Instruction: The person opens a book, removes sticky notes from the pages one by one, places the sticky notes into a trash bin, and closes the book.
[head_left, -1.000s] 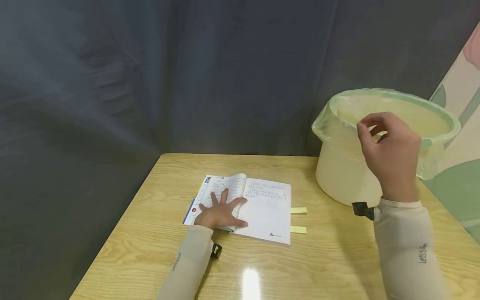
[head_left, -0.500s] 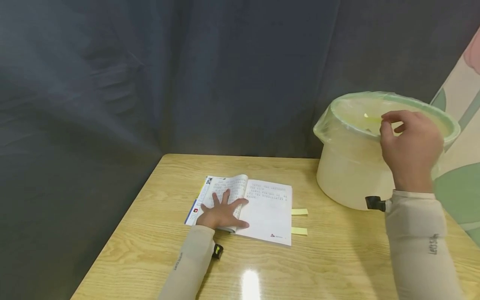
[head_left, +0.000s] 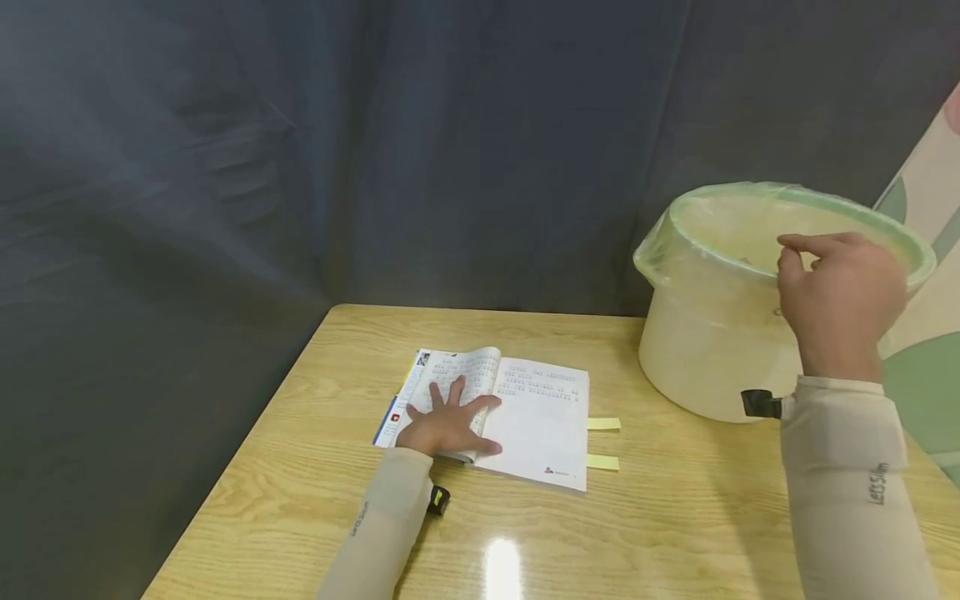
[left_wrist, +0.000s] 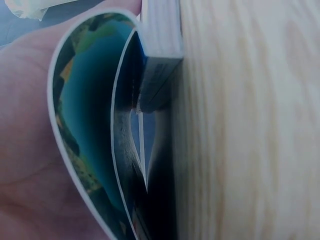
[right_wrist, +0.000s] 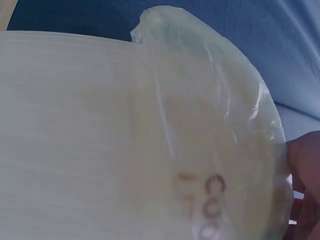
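Observation:
In the head view an open booklet lies on the wooden table, its left pages curving up near the spine. My left hand rests on those left pages with fingers spread. The left wrist view shows curled pages beside the palm. Two yellow sticky strips stick out from the booklet's right edge. Over the near rim of a large pale bin, my right hand hovers with thumb and index slightly apart; no strip shows between them. A translucent bag lines the bin.
The bin stands at the table's right rear, its bag folded over the rim. A dark curtain hangs behind and to the left of the wooden table. A patterned wall is at the right.
My right hand has moved right over the bin. The yellow strip it pinched is no longer visible at the fingertips. My left hand stays on the booklet.

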